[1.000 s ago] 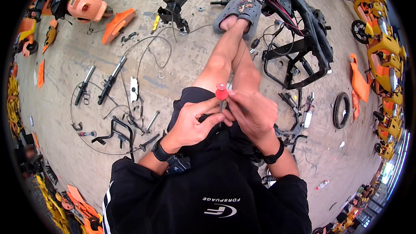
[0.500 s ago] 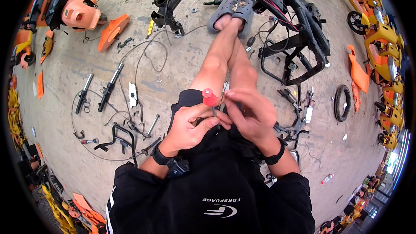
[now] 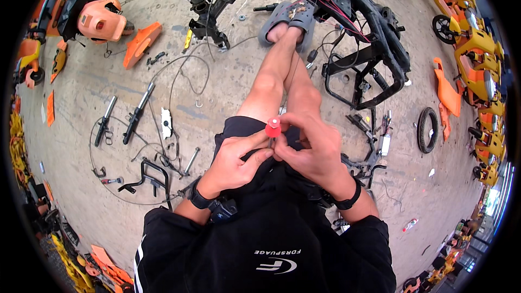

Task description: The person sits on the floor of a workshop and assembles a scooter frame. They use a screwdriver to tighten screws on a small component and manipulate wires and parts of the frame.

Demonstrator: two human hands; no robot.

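One black tubular frame (image 3: pixel 353 32) fills the floor (image 3: pixel 228 92) from twelve to two o'clock, the person's sandalled feet resting against it. Orange body panels (image 3: pixel 142 43) lie toward ten o'clock, a small tyre (image 3: pixel 427 129) at three, two dark fork tubes (image 3: pixel 137 113) at nine. At centre, both hands meet over the lap: the left hand (image 3: pixel 234 158) is clenched with its fingertips pinching below a small red cap (image 3: pixel 273 127), and the right hand (image 3: pixel 315 149) curls round the same piece from four o'clock. The cap looks light, rigid plastic, probably slick; it is best held by the stem beneath, not the rounded top.
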